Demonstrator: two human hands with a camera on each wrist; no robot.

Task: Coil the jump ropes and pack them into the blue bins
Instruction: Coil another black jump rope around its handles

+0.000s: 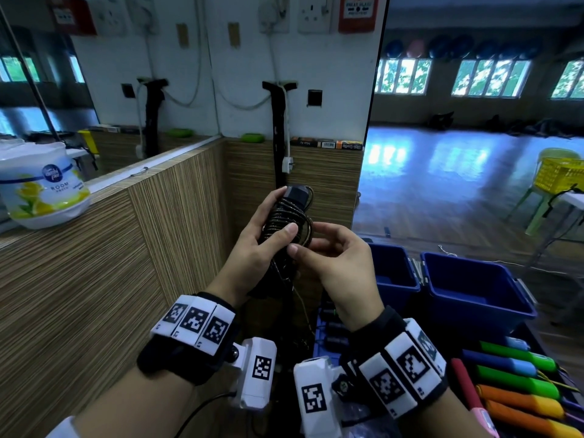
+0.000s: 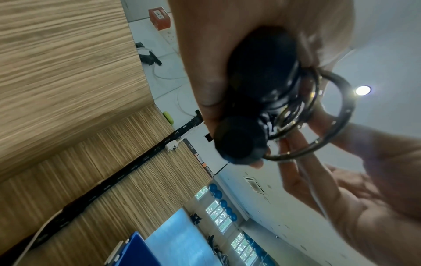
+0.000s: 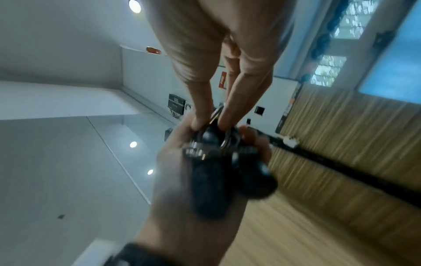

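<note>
At frame centre our left hand (image 1: 252, 248) grips the coiled jump rope (image 1: 286, 221), right hand (image 1: 335, 260) pinching its loose loop — slip, and the coil probably springs undone.

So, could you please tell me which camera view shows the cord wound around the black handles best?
The head view: the cord sits sharp, wrapped in turns around the handles in the left hand. The left wrist view shows blurred loose loops; the right wrist view shows mostly the handle ends, blurred.
</note>
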